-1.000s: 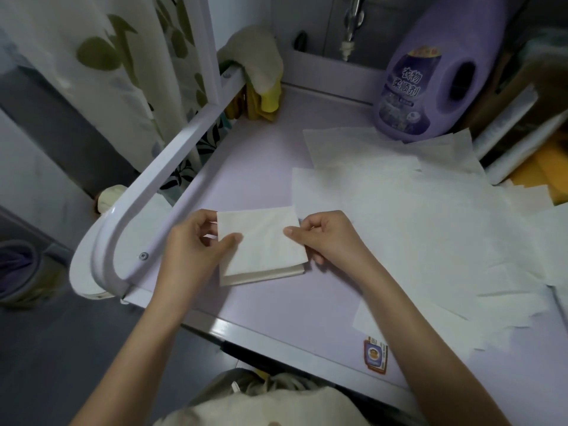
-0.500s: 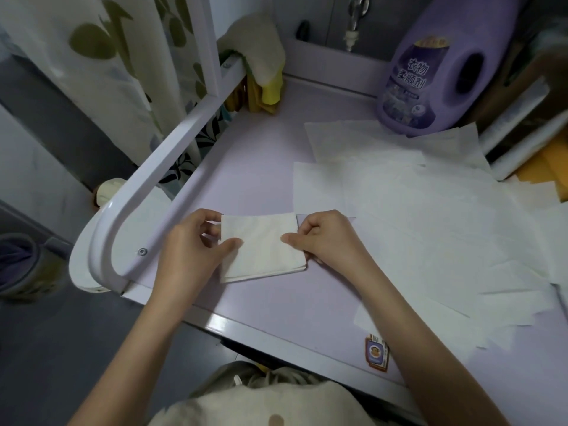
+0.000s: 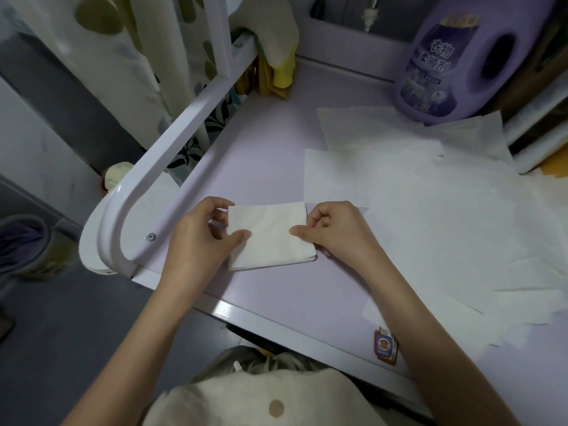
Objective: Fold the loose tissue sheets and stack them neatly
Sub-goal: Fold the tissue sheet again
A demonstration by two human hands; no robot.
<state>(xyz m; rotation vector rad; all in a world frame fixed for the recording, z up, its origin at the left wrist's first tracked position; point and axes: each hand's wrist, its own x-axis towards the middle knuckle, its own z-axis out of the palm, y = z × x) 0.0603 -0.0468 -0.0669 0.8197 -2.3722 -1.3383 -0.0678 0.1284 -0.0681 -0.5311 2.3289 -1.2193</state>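
Folded tissue (image 3: 270, 235) near the table's (image 3: 246, 155) front-left corner, left hand (image 3: 199, 238) and right hand (image 3: 335, 232) pinching its side edges. Sheets (image 3: 430, 210) overlap rightward to the bottle (image 3: 470, 56); far ends cut off.

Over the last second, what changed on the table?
The folded tissue came down flat onto the stack; the thick band showing under its near edge shrank to a thin line. Left hand and right hand kept pinching its sides, nothing let go. Loose sheets and bottle stayed put.
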